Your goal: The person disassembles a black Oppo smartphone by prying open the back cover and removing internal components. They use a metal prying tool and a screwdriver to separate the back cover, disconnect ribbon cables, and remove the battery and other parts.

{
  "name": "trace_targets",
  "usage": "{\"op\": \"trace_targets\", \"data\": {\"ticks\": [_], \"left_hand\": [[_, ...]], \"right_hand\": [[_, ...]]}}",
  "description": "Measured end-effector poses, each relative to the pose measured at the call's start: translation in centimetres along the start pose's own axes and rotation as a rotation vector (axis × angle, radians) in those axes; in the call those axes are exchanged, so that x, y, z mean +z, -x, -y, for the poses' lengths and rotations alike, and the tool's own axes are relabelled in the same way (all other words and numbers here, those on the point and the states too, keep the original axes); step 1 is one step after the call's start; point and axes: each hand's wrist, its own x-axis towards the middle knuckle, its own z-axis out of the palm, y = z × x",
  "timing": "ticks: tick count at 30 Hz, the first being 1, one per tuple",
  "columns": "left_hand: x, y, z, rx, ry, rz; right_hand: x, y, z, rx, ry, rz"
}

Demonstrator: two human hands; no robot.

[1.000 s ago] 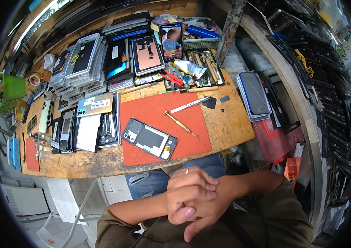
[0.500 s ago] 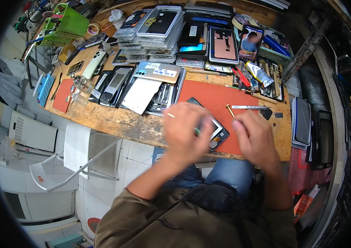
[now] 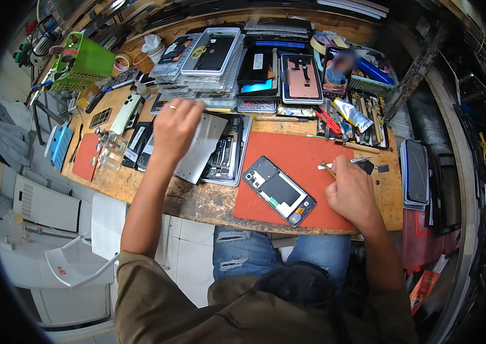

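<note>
On the red mat (image 3: 306, 149) lies an opened phone (image 3: 278, 190), its battery and inner parts showing. My right hand (image 3: 351, 192), right of the phone, is closed around a slim brass-coloured tool, probably a screwdriver (image 3: 329, 169). My left hand (image 3: 179, 129) is raised over a tray (image 3: 247, 129) of phone parts. Its fingers are bent and appear to grip a phone back cover (image 3: 222, 109), which shows only as a thin edge; the fingertips are hidden. Below that hand, a white sheet-like panel (image 3: 200, 149) partly covers the tray. Tweezers (image 3: 340, 165) lie behind my right hand.
Stacks of bagged phone parts (image 3: 208, 74) and a tray with a pinkish panel (image 3: 302, 83) stand at the back. A tool tray (image 3: 363, 123) with a tube (image 3: 353, 114) and red pliers (image 3: 328, 120) is at back right. Glass bottles (image 3: 111, 143) stand at left.
My left hand has moved from over the phone to the parts tray at left, and the labelled back cover has tipped up. My right hand has picked the brass-coloured tool off the mat.
</note>
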Motion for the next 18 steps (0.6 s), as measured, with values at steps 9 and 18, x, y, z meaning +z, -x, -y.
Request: {"op": "trace_targets", "data": {"ticks": [9,18], "left_hand": [[-0.1,-4.8,-3.5,-0.822,1.216,0.155],[3.2,-8.0,-10.3,-1.187,1.646,-0.213]], "right_hand": [[-2.2,-7.8,2.7,-0.230,-0.577,-0.409],[-1.1,-14.9,-2.2,-0.058,-1.184,-0.276]]}}
